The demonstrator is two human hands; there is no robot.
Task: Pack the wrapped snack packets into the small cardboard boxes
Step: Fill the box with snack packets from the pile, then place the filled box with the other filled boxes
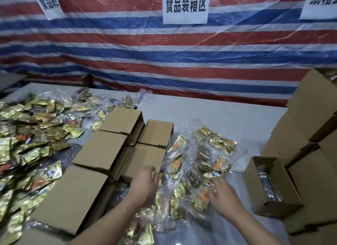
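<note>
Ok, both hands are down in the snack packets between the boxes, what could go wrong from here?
The packets lie loose on crinkly clear plastic, so the left hand or right hand may drag plastic along or drop some. The open box sits off to the right, so packets could spill on the way. Packets could also slip between the closed boxes.

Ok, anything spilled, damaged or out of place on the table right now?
Nothing looks damaged. The loose packets are heaped untidily at the left, some against the closed boxes. One open box at the right sits askew, with something dark inside. Both hands are among bagged packets.
</note>
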